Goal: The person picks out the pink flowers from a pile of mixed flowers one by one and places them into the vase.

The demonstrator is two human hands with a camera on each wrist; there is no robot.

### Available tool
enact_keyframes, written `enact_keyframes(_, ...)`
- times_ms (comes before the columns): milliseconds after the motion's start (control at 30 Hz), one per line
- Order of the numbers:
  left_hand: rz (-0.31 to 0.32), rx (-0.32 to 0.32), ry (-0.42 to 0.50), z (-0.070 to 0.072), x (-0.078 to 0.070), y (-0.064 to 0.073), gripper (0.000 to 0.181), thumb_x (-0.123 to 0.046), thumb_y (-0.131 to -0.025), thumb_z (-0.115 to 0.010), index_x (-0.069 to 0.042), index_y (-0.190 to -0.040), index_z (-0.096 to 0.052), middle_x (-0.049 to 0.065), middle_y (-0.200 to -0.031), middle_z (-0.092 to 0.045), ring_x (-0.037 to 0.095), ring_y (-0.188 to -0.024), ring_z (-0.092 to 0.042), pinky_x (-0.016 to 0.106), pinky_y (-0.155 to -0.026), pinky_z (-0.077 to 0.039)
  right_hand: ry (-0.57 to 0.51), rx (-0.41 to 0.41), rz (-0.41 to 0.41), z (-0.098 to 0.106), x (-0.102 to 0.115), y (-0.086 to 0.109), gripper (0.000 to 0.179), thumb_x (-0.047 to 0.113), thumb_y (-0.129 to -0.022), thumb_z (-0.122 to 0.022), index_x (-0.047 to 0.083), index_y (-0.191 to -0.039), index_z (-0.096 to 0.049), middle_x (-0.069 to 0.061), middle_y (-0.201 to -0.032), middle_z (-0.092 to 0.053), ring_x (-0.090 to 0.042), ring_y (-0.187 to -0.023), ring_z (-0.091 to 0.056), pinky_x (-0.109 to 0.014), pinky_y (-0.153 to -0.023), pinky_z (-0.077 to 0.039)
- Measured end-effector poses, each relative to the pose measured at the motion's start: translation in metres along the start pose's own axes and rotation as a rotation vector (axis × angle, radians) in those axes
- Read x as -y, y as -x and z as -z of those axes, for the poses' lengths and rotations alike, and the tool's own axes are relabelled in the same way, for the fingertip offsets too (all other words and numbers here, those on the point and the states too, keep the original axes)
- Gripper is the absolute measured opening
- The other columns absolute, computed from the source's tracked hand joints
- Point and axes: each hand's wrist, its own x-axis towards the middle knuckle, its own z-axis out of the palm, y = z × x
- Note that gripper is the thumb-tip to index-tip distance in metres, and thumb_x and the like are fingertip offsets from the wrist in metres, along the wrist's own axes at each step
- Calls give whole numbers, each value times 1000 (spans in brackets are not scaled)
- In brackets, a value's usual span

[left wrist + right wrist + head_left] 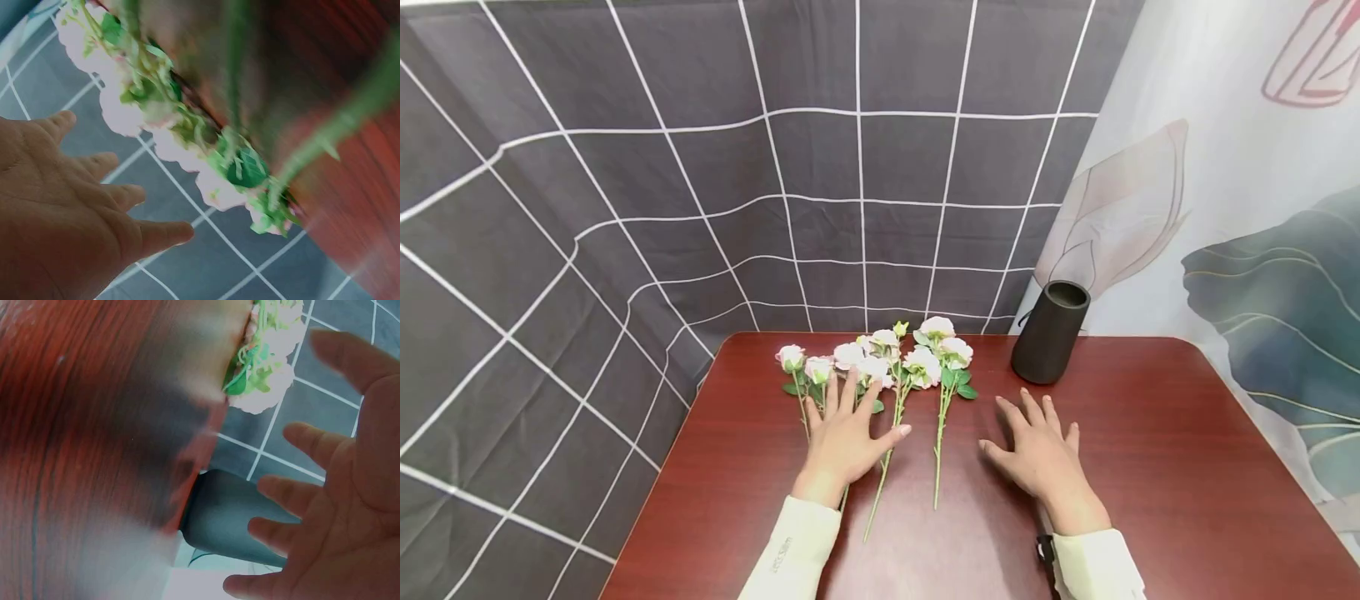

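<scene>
Pale pink artificial roses [923,367] with thin green stems lie side by side on the table, blooms toward the back edge. My left hand [844,442] is spread over the stems at the left, partly hiding them; in the left wrist view its palm [69,206] faces the blooms and grips nothing. Nearer the right, my right hand [1041,458] is held with fingers apart, holding nothing. Beyond its fingertips stands a dark, tapered vase [1051,333], upright near the back edge. The right wrist view shows the vase [231,515] behind the spread fingers.
The reddish-brown wooden table [1180,467] has rounded back corners. Behind it hangs a dark grey curtain [812,158] with a white grid. A pale curtain [1240,250] with leaf shapes hangs at the right. A dark band [1045,547] circles the right wrist.
</scene>
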Motion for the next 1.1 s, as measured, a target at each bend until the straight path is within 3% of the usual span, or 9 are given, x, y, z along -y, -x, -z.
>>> enact_keyframes(200,-91,18,-23,-2,-26,-7,94,-84,-100,-60,-29,-175,-44,14,-191,-24,49,-178,-15,86,-134,-16,-9,-39,-5,5,0,-3,80,55,-105,-73,11,-169,-51,-30,-181,-36,-62,-169,-22,-96,-122,-18)
enact_keyframes(400,-174,34,-119,-14,-57,-14,87,-71,-98,-75,-22,-168,-56,14,-186,-35,45,-174,-31,78,-135,-28,1,-41,3,9,-1,-4,84,60,-106,-71,11,-170,-49,-29,-181,-36,-62,-169,-22,-97,-122,-17)
enact_keyframes(533,-195,-43,-198,-26,-72,-19,69,-56,-97,-82,-14,-150,-70,15,-163,-59,37,-158,-51,57,-129,-48,2,-45,7,9,0,-4,83,59,-105,-73,12,-170,-50,-28,-181,-37,-63,-169,-22,-97,-121,-18)
enact_keyframes(633,-174,-118,-213,-34,-80,-26,55,-49,-96,-85,-8,-132,-76,14,-134,-69,33,-133,-64,46,-106,-62,5,-54,14,9,0,-3,82,58,-104,-75,13,-169,-52,-28,-181,-38,-62,-169,-24,-97,-122,-18)
enact_keyframes(733,-129,-153,-184,-55,-77,-40,51,-49,-96,-85,-5,-120,-77,14,-114,-71,31,-109,-70,45,-83,-65,18,-64,25,7,0,-2,81,56,-104,-76,13,-168,-53,-29,-180,-40,-60,-169,-29,-96,-123,-20)
enact_keyframes(800,-97,-130,-148,-73,-73,-52,56,-53,-95,-86,-3,-118,-76,15,-109,-72,32,-99,-74,47,-78,-66,28,-67,30,6,0,0,81,56,-103,-76,12,-167,-54,-29,-179,-41,-58,-168,-33,-95,-123,-22)
enact_keyframes(900,-51,-66,-111,-102,-65,-69,59,-59,-95,-85,-4,-117,-77,15,-107,-77,32,-95,-79,48,-80,-67,28,-66,31,4,-2,3,80,55,-103,-77,12,-167,-55,-28,-179,-42,-57,-167,-35,-95,-123,-23)
enact_keyframes(1100,-31,38,-106,-123,-63,-78,46,-55,-98,-86,-10,-104,-82,11,-99,-84,30,-95,-83,44,-82,-67,12,-59,17,2,-6,12,79,54,-102,-78,11,-165,-57,-28,-178,-43,-57,-167,-35,-95,-124,-23)
